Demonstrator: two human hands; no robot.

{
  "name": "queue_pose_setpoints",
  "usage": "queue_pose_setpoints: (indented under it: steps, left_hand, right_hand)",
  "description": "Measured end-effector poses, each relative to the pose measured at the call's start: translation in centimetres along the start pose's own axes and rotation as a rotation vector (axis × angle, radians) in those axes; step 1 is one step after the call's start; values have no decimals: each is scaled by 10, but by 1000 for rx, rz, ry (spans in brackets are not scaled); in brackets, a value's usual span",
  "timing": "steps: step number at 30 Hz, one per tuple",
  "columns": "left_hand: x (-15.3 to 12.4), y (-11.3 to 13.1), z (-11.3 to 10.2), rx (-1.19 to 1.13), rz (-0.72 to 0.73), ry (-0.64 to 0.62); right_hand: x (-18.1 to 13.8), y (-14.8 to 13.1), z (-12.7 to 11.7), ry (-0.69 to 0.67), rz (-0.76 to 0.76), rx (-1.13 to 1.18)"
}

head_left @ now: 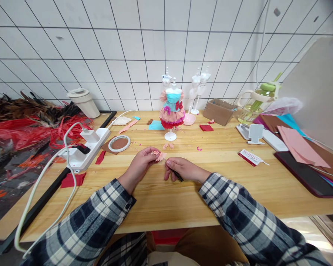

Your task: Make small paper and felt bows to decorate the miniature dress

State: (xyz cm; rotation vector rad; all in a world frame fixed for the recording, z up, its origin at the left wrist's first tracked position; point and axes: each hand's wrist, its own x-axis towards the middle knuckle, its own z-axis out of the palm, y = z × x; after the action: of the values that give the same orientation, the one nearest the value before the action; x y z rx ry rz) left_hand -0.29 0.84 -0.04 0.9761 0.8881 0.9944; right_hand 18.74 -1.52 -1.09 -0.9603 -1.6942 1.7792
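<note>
White wall tiles [152,40] stand behind a wooden table [161,207], over which the left hand [141,165] pinches a frilled pink piece [159,156] in its fingers. Just to the right, the right hand [183,168] grips a slim dark tool [178,175], its long axis slanting up and leftward, tip at the piece's right edge; whether they touch, I cannot tell

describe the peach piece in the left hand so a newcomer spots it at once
Start at the wooden table and its turquoise-and-peach dressed mannequin. Nearer the person, the left hand pinches the peach piece. Its jagged edge and being held distinguish it from the loose peach scraps beyond.
</note>
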Motion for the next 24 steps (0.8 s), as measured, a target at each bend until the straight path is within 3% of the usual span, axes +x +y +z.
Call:
queue_pose_setpoints:
  steps: [24]
  left_hand:
    - [0, 1, 2, -8, -7, -11]
  right_hand:
    - [-1, -3, 0, -13, 3, -11]
